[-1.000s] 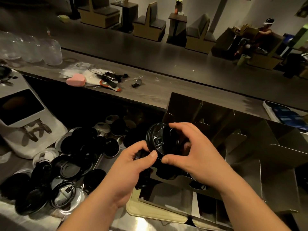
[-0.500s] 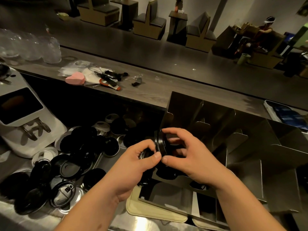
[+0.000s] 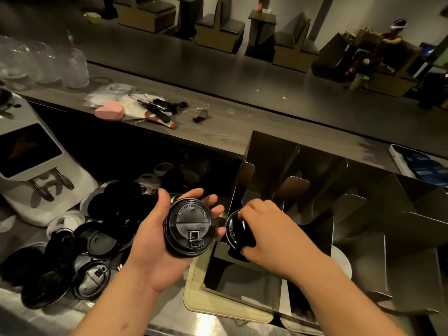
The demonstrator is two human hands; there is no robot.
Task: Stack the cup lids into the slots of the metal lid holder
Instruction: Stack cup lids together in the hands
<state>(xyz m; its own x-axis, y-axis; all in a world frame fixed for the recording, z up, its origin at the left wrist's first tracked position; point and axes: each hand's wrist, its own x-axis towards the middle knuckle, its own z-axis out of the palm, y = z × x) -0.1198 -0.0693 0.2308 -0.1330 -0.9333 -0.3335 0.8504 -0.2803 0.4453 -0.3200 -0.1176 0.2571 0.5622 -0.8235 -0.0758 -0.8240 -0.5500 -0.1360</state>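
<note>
Right fingers [image 3: 249, 212] are curled over the top edge of an upright lid [image 3: 234, 235] with the thumb tucked under it, so the right hand [image 3: 274, 236] is pinching that one on edge right at the mouth of the near-left slot of the metal holder [image 3: 271, 156]. Can't tell if it's actually touching the slot floor, the hand covers that bit. Just to the left, the left hand [image 3: 155, 241] sits palm up with thumb and fingers wrapped loosely round a face-up lid [image 3: 190, 227], sip tab toward the camera. It looks thick enough to be a few nested together, but I wouldn't swear to it. Further left there's a big pile of loose lids [image 3: 97, 234] on the steel counter [image 3: 14, 309], mostly black. So I'd say we're early on, mid-drop on the first slot. Next move, I reckon: keep the upright one on edge, slide it down between the dividers and let go, then hand over the left one, tipped on edge and facing the same way so they nest.
</note>
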